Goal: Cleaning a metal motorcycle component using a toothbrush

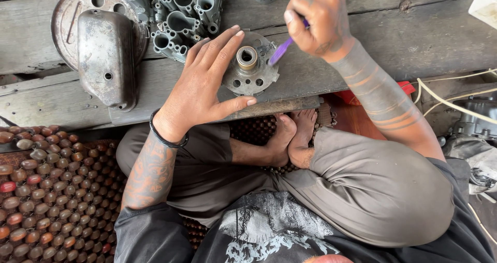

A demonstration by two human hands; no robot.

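Observation:
My left hand (pixel 204 84) lies flat with fingers spread on the left edge of a round grey metal engine part (pixel 256 74) with a brass-coloured hub in its middle, steadying it on a wooden plank (pixel 362 45). My right hand (pixel 318 19) is closed around a purple-handled brush (pixel 281 50), whose tip touches the right side of the round part. I sit cross-legged with bare feet under the plank's edge.
A curved metal cover (pixel 106 58) lies on a round plate (pixel 83 9) at upper left. A cast engine casing (pixel 181 14) sits behind the round part. A wooden-bead mat (pixel 52 190) covers the floor at left. White cables (pixel 455 100) and a red object (pixel 406 87) are at right.

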